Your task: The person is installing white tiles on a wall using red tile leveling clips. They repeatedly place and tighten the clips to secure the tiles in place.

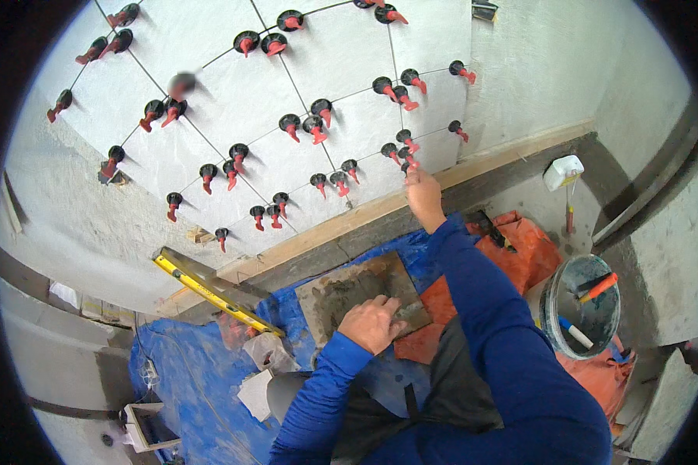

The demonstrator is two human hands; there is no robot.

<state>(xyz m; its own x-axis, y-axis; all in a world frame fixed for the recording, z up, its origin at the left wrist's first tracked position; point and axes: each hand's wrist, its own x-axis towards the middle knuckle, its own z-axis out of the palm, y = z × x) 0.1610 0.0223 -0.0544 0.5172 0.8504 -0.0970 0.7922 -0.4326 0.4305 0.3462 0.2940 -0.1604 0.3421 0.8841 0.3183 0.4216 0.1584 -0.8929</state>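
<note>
On the wall in front of me are large white tiles point(341, 62) with many black-and-red tile levelling clips point(321, 112) along their joints. My right hand point(424, 200) is reached out to the lower right of the tiling, its fingers closed on the red handle of a levelling clip point(409, 163). My left hand point(371, 319) lies lower down, its fingers apart over a mortar-smeared grey slab point(326, 298). A small greenish-grey piece point(413, 315) shows beside its fingertips; whether the fingers touch it is hidden.
A wooden batten point(318, 232) runs under the tiles. A yellow spirit level point(217, 296) leans at the left over a blue tarp point(186, 372). To the right are an orange sheet point(520, 240), a bucket point(554, 310) with handled tools, and a white box-shaped object point(564, 173).
</note>
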